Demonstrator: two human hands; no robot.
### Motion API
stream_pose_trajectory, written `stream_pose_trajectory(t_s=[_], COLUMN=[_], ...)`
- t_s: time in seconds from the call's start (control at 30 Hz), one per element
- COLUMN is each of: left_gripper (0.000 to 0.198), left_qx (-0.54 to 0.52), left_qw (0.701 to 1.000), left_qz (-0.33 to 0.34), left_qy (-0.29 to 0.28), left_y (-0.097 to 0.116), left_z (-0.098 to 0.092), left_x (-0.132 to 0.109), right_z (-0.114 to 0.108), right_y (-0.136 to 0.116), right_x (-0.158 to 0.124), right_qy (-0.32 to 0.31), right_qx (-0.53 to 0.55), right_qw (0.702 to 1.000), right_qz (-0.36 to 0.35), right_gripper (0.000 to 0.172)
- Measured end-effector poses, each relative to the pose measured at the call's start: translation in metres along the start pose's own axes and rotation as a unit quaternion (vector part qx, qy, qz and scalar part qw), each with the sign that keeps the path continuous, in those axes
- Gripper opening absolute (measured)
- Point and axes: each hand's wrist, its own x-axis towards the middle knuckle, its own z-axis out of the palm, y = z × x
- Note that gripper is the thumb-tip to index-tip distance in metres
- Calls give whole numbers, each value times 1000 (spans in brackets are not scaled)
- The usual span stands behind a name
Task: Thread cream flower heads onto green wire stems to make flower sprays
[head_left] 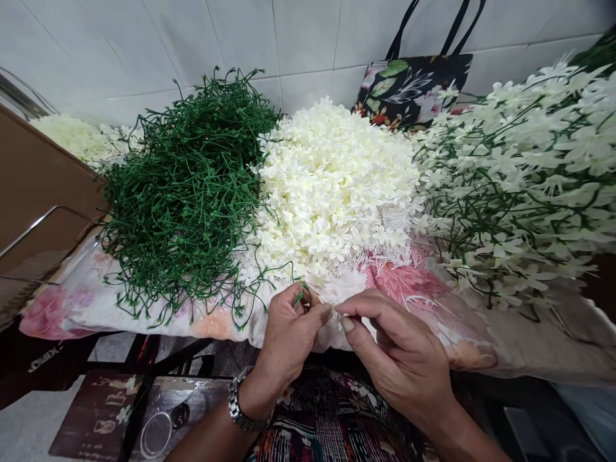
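Observation:
My left hand (291,330), with a metal watch (240,401) on its wrist, is closed around a green artificial flower stem (299,296); part of the stem shows above the fingers. Close beside it, the thumb and index finger of my right hand (402,356) are pinched together. Whatever lies between those fingertips is too small to make out. Beyond my hands rises a heap of loose white artificial blossoms (332,186). To its left lies a tangled pile of green plastic stems (187,192), a few straggling toward my left hand.
Finished-looking white flower sprays (524,192) spread over the right side. A cardboard box (43,192) stands at the left. Behind the blossoms, a black floral bag (414,90) leans against the tiled wall (308,38). A floral cloth (206,324) covers the work surface.

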Motion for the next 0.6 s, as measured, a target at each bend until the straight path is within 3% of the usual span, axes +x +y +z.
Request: stream_pose_trajectory(t_s=[0.27, 0.6], left_gripper=[21, 31], left_qx=[-73, -142], left_qw=[995, 985], left_qz=[-62, -77], left_qy=[-37, -63], left_y=[3, -1], left_z=[4, -1], left_x=[-6, -5], right_z=[6, 8], right_y=[16, 18], right_x=[-1, -2], right_qy=[80, 64], right_qx=[-77, -39], right_qw=[994, 997], right_qz=[-23, 17], right_gripper=[12, 9])
